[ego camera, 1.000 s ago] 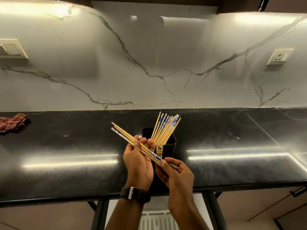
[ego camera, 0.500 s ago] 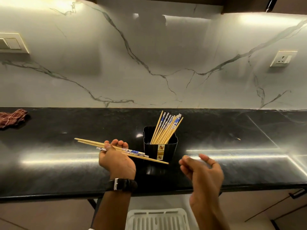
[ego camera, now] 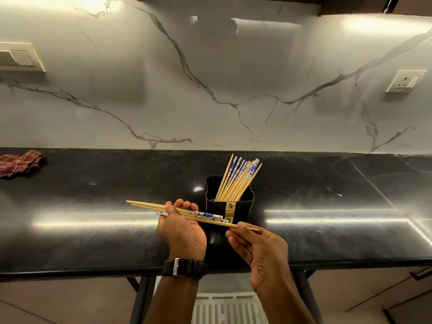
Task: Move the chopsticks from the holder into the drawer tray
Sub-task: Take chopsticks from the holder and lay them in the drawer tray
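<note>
Half a second ago the right hand [ego camera: 257, 251] hung open and apart from the bundle; now it has come across and pinches the near tip of one bare wooden stick between thumb and fingertips, its other fingers loosely curled beneath. Beside it, the left hand [ego camera: 181, 230] is wrapped shut around a small bundle of chopsticks [ego camera: 205, 216] held nearly level, as it was before; their plain ends stick out beyond its far side, the blue-patterned ends point toward the right hand. A dark watch [ego camera: 184, 267] sits on the left wrist. Just beyond both hands, and directly behind the held bundle, stands the black holder [ego camera: 243, 206] on the dark countertop [ego camera: 93, 230], with the rest of the chopsticks [ego camera: 238, 178] leaning upright in it and fanned toward the right hand's side. Below the wrists, under the counter's front edge, the white slotted drawer tray [ego camera: 226, 309] shows between the forearms; nothing can be seen lying in the visible part. Far out past the left hand, a red checked cloth [ego camera: 19, 163] lies against the marble wall.
</note>
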{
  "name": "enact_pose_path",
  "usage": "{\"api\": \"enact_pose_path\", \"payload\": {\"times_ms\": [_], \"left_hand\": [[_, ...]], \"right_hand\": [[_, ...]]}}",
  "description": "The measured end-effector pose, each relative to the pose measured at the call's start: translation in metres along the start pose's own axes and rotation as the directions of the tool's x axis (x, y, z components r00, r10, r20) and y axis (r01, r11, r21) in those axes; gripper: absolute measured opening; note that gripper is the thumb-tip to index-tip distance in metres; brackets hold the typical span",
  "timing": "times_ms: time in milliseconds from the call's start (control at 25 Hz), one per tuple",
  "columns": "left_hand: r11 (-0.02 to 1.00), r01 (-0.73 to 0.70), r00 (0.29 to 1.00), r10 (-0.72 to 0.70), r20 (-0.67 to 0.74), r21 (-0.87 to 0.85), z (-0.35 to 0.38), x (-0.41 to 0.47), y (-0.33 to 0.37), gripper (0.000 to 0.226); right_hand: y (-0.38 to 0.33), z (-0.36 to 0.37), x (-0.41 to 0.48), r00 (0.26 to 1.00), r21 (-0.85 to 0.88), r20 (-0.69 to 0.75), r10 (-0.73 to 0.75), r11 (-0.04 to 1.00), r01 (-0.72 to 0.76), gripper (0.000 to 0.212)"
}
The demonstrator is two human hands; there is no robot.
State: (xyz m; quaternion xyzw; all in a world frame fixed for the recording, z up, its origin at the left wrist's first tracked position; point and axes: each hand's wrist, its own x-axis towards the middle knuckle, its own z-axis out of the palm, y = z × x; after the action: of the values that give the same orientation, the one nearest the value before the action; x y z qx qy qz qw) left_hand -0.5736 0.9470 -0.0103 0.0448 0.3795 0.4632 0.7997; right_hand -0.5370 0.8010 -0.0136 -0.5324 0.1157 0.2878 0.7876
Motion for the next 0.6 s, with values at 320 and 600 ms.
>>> {"api": "enact_pose_path", "payload": {"times_ms": [320, 600], "left_hand": [[0.957, -0.081, 0.976, 0.019, 0.219, 0.279, -0.02, 0.01, 0.013, 0.019], [0.695, -0.083, 0.682, -0.483, 0.549, 0.715, -0.031, -0.032, -0.018, 0.027]], "right_hand": [[-0.068, -0.023, 0.004, 0.781, -0.356, -0.041, -0.623, 0.739, 0.572, 0.016], [-0.065, 0.03, 0.012, 0.666, -0.653, 0.499, -0.554, 0.265, 0.709, 0.015]]}}
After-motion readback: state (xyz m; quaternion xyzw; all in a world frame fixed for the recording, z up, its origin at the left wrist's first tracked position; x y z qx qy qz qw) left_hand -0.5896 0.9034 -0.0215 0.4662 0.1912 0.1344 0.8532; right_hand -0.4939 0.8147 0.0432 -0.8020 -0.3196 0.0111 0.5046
